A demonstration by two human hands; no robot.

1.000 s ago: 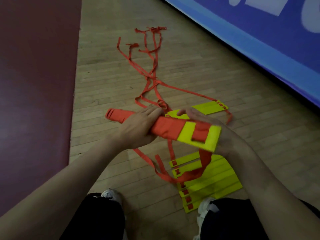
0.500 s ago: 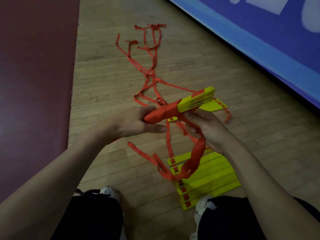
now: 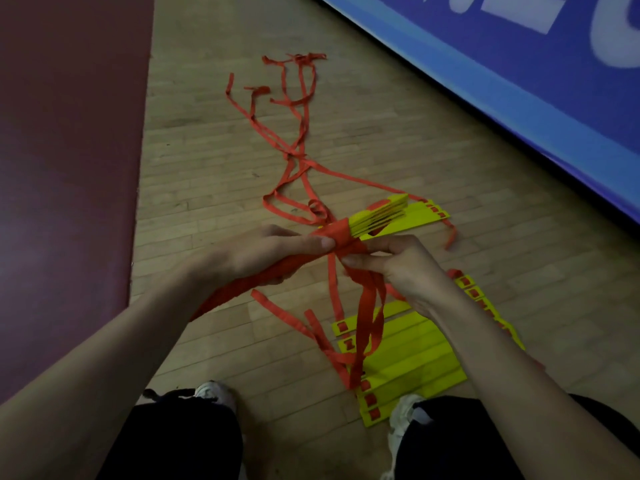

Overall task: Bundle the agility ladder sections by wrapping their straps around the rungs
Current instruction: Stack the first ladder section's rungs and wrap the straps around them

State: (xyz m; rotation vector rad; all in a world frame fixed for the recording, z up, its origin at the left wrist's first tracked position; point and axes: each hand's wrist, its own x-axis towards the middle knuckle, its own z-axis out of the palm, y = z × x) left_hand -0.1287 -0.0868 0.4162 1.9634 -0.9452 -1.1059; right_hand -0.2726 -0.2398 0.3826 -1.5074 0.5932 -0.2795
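A stack of yellow rungs (image 3: pixel 379 216), mostly wound in orange strap, is held above the floor and seen edge-on. My left hand (image 3: pixel 263 252) grips the wrapped part of this bundle (image 3: pixel 263 275), thumb at the last turn. My right hand (image 3: pixel 398 265) pinches the orange strap (image 3: pixel 367 317) just under the bundle; loose strap loops hang from it down to the floor. A second set of yellow rungs (image 3: pixel 412 362) lies flat on the floor below my right arm. Another yellow rung (image 3: pixel 424 216) lies behind the bundle.
Long tangled orange straps (image 3: pixel 294 140) trail away over the wooden floor (image 3: pixel 207 161). A dark red mat (image 3: pixel 69 168) borders the left, a blue padded wall (image 3: pixel 519 84) the right. My knees and white shoes (image 3: pixel 214 393) are at the bottom edge.
The bundle has turned from broadside to edge-on, its yellow ends now pointing up and right. My right hand moved from under the bundle's end to pinching the strap beneath it.
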